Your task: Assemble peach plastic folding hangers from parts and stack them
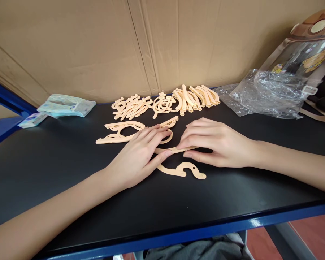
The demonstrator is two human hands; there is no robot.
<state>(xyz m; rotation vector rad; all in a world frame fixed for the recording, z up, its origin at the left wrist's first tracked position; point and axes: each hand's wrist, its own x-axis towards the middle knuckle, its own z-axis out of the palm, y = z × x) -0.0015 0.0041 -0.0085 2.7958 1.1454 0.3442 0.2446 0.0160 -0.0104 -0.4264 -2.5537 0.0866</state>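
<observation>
Over the black tabletop, my left hand (142, 153) and my right hand (215, 142) are both closed on a peach-coloured plastic hanger arm (176, 149). The left thumb presses its left end; the right fingers pinch farther along. Just below lies a curved hanger hook (191, 169), its left end hidden under my left hand; whether it joins the held arm I cannot tell. Behind my left hand rest folded hanger pieces (124, 125), partly covered by my fingers.
Along the cardboard wall (97, 47) lie piles of small hanger pieces (131, 107), hooks (162, 104) and curved arms (196, 97). A tissue packet (66, 105) sits at left. Clear plastic bags (271, 95) and a strapped water bottle (300, 54) stand at right.
</observation>
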